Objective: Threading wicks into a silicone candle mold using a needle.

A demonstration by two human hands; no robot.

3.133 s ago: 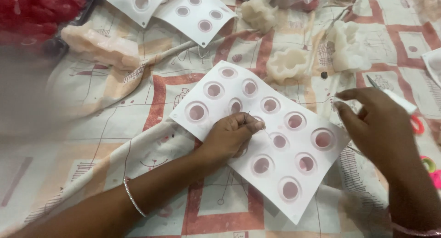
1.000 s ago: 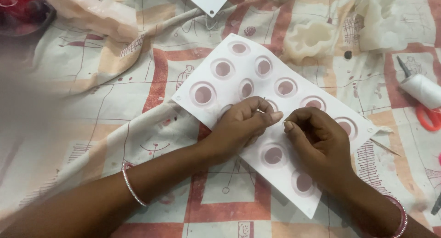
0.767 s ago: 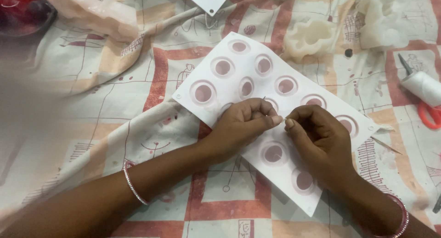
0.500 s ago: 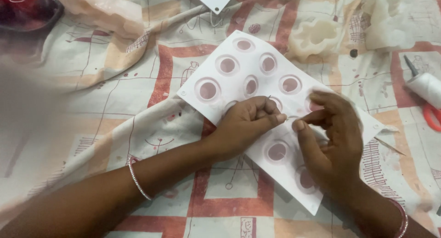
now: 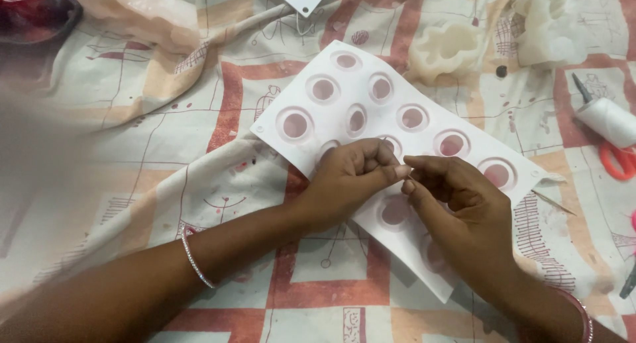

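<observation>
Left hand [image 5: 354, 174] and right hand [image 5: 457, 194] met fingertip to fingertip, both pinched narrow on something thin, too small to tell. White silicone mould tray [image 5: 371, 111] directly beneath, long axis running away-left to near-right. Half a second before, right hand's fingers spread wider, slightly apart.

Light even, soft, fairly bright; no clear source direction. Colour cast warm, slightly pinkish. Shadows faint: a thin, diffuse one under the left hand [image 5: 354, 177] and right hand [image 5: 457, 204] on the white mould sheet [image 5: 371, 104]. No hard glare; the sheet reads near-white yet its pink-tinted wells stay visible. Centre reasonably sharp, fingertips a little soft. Left edge of frame smeared into a pale, hazy blur over the patterned cloth [image 5: 132, 157]; the dark bowl [image 5: 33, 8] at top left is out of focus. Overall resolution modest, fine detail muddy.
</observation>
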